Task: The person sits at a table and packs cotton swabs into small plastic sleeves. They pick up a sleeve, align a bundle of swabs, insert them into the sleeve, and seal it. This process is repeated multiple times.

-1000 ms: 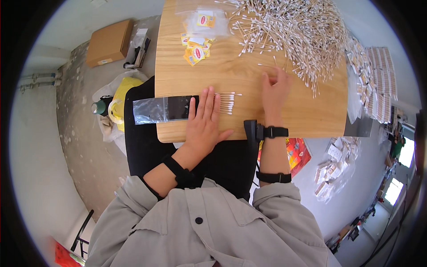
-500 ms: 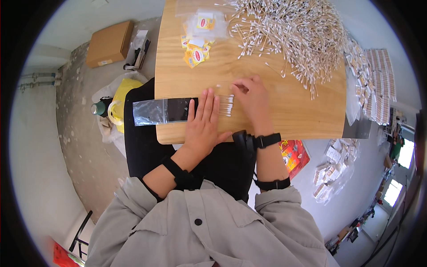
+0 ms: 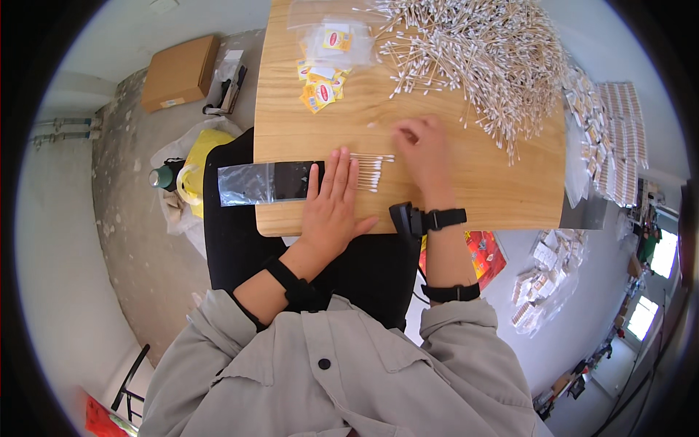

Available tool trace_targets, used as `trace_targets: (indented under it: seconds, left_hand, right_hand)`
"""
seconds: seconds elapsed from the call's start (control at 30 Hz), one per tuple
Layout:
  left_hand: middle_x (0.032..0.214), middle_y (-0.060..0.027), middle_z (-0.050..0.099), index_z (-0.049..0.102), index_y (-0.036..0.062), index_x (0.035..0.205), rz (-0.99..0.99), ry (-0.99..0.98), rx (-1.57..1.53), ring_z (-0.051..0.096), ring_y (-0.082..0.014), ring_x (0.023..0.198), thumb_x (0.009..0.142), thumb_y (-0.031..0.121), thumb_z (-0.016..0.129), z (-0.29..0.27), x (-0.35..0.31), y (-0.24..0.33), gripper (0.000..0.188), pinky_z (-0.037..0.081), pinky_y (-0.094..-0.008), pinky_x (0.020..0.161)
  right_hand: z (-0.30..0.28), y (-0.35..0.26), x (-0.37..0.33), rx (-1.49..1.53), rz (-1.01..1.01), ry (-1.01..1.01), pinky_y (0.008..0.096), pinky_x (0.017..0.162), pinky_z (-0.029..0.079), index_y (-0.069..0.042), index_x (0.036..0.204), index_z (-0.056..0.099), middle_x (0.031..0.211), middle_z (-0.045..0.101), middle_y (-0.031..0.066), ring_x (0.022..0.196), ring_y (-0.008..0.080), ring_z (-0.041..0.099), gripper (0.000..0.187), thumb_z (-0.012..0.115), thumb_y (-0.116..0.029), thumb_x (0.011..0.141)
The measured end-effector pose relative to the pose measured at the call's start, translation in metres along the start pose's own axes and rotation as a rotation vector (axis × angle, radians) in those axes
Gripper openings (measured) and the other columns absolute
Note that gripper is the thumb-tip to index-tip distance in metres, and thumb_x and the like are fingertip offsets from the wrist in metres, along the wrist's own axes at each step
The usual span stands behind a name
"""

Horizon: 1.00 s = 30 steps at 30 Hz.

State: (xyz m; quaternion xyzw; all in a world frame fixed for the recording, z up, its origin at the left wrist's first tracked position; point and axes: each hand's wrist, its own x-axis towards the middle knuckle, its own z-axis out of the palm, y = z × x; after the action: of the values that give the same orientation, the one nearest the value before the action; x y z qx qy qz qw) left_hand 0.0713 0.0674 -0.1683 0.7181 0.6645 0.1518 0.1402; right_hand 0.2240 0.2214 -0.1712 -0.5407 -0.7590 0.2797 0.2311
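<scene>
My left hand (image 3: 331, 197) lies flat with its fingers extended, over a row of cotton swabs (image 3: 371, 175) on the wooden table. White swab tips stick out to the right of its fingers; the top one reaches farther than the others. Left of that hand lies a clear plastic bag with a dark section (image 3: 266, 182), its end hanging past the table edge. My right hand (image 3: 424, 142), slightly blurred, is above the table to the right of the row. Its fingers are pinched, and a blurred white swab tip (image 3: 372, 124) shows left of them; the stick is barely visible.
A large heap of cotton swabs (image 3: 480, 65) covers the table's far right. Small yellow and white packets (image 3: 320, 91) and clear bags (image 3: 349, 47) lie at the far left. Packed swab bundles (image 3: 619, 138) stand beyond the right edge. A cardboard box (image 3: 180, 73) rests on the floor.
My right hand has moved right and slightly away from me, the white tip beside it moving along. One swab now protrudes farther from the row. My left hand stays in place.
</scene>
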Motion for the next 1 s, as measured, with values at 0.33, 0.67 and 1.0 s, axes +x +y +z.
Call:
trace_targets:
  seconds: [0.33, 0.67, 1.0]
  left_hand:
    - [0.156, -0.0255, 0.021, 0.023, -0.005, 0.149, -0.062, 0.076, -0.059, 0.02, -0.0367, 0.147, 0.064, 0.047, 0.083, -0.005, 0.01, -0.003, 0.117, 0.02, -0.0525, 0.116]
    - [0.157, -0.0274, 0.018, 0.02, -0.0074, 0.149, -0.024, 0.131, -0.115, 0.019, -0.0385, 0.147, 0.067, 0.045, 0.082, 0.006, 0.011, -0.009, 0.116, 0.02, -0.0505, 0.118]
    - [0.158, -0.026, 0.017, 0.02, -0.008, 0.149, -0.094, 0.024, 0.06, 0.014, -0.0371, 0.149, 0.067, 0.058, 0.076, 0.0, 0.011, -0.016, 0.119, 0.015, -0.0544, 0.117]
  right_hand:
    - [0.038, -0.012, -0.043, 0.833, 0.129, 0.282, 0.0369, 0.106, 0.039, 0.005, 0.122, 0.054, 0.124, 0.052, 0.0131, 0.121, 0.0222, 0.049, 0.039, 0.035, -0.026, 0.106]
    - [0.061, -0.033, -0.05, 1.2, 0.064, 0.207, 0.0408, 0.119, 0.025, 0.005, 0.133, 0.042, 0.139, 0.045, 0.0182, 0.134, 0.0278, 0.039, 0.049, 0.028, -0.034, 0.107]
    - [0.085, -0.031, -0.057, 1.136, 0.003, 0.312, 0.0393, 0.119, 0.023, 0.004, 0.137, 0.038, 0.141, 0.042, 0.0176, 0.136, 0.0275, 0.037, 0.052, 0.028, -0.036, 0.106]
